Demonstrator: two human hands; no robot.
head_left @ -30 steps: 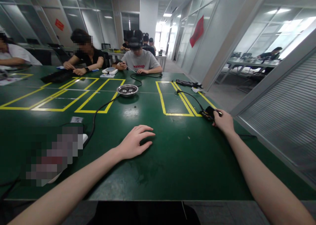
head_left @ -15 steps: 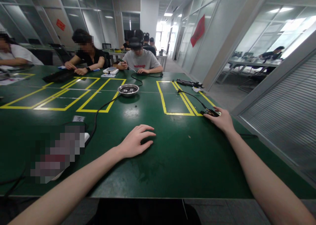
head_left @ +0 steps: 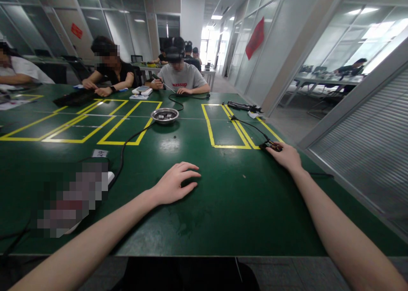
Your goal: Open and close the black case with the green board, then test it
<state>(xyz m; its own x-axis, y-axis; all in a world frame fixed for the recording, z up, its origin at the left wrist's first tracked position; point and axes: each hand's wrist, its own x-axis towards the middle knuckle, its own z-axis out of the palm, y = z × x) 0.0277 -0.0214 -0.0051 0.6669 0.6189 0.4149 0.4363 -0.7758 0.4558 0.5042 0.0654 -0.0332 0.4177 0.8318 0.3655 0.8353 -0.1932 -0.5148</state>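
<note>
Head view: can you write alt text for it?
A person's right hand holds a small dark device with a black cable at a green table; the left hand is open, holding nothing. Farther back are a metal bowl of small parts and a person in grey.

Here's the device (head_left: 269, 145), small, dark and flat, down on the worktop (head_left: 223, 223), its right part tucked inside my right grip (head_left: 288, 155). Orange-gold flecks show on top, too blurred to make out! From its far side the black cord (head_left: 255, 127) curves away leftward to a dark plug-like end (head_left: 234, 118) on yellow tape (head_left: 245, 139).
</note>
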